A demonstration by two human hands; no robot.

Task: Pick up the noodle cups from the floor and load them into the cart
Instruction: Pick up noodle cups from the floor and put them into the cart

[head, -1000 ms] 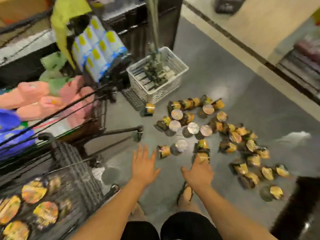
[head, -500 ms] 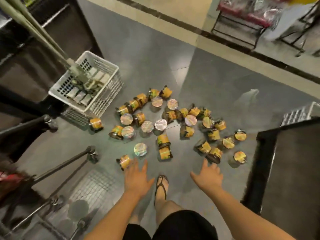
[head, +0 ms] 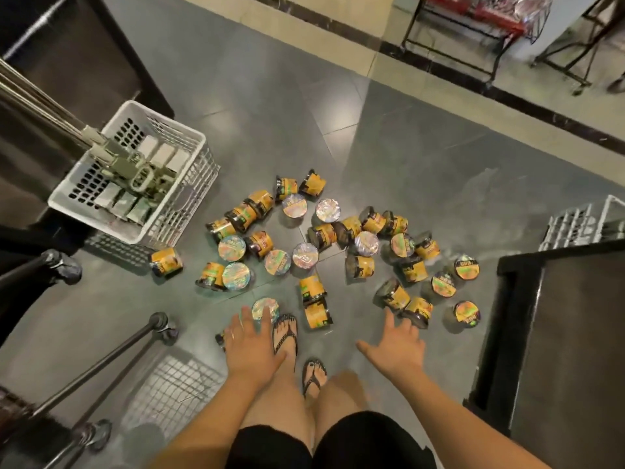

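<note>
Several yellow-and-black noodle cups [head: 324, 252] with shiny foil lids lie scattered on the grey tiled floor, some upright, some on their sides. My left hand [head: 248, 343] reaches down with fingers spread, just over an upright cup [head: 265, 308] and beside a tipped cup [head: 220, 338] partly hidden under it. My right hand [head: 395, 346] is spread open, its fingertips near a tipped cup [head: 417, 311]. Neither hand holds anything. Only the cart's lower frame and wheels [head: 162, 328] show at lower left.
A white plastic basket [head: 189, 184] with packets and a metal handle stands at the left. A dark cabinet [head: 571, 350] blocks the right side, with another white crate [head: 581, 221] behind it. My feet in sandals [head: 285, 336] stand between the hands. Metal racks stand far back.
The view swung from the cart toward the floor. Both hands dropped closer to the cups, the left reaching the nearest upright cup and the right moving toward the right-hand group.
</note>
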